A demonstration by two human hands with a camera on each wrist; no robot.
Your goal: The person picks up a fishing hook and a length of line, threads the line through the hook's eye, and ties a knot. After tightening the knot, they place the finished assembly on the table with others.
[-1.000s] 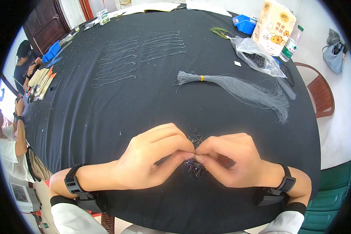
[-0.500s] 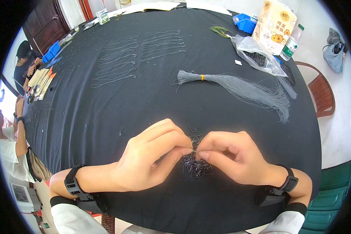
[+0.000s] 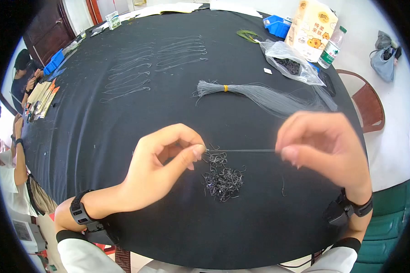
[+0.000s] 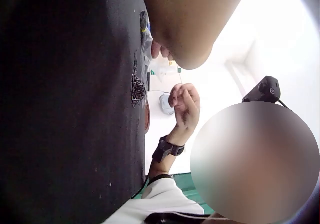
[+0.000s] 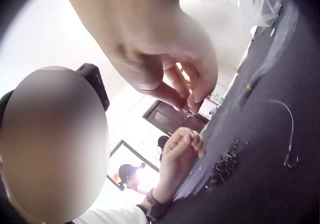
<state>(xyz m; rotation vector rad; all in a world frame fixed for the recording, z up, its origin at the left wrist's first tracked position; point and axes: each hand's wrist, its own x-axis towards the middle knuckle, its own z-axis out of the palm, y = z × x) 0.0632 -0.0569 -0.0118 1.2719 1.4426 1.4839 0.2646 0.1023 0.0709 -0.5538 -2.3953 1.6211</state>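
A grey fishing line (image 3: 241, 150) runs straight and taut between the two hands above the table. My left hand (image 3: 161, 161) pinches its left end between thumb and forefinger. My right hand (image 3: 321, 143), slightly blurred, pinches the line at the other end between thumb and fingers. Below them lies a tangled pile of dark fish hooks (image 3: 223, 183). Under the right hand a single hook (image 3: 283, 187) shows against the black cloth; in the right wrist view this hook (image 5: 291, 162) is at the end of a curved line.
A bundle of grey line (image 3: 246, 88) tied with a yellow band lies beyond the hands. Looped lines (image 3: 127, 82) are laid in two columns at the back left. A plastic bag of hooks (image 3: 289, 66), tissue pack (image 3: 312, 32) and bottle (image 3: 331, 50) stand back right. Two other people sit at left.
The hands were together over the hook pile and have drawn apart, the right hand moving right and away from the body. The line now stretches between them, and the pile is uncovered.
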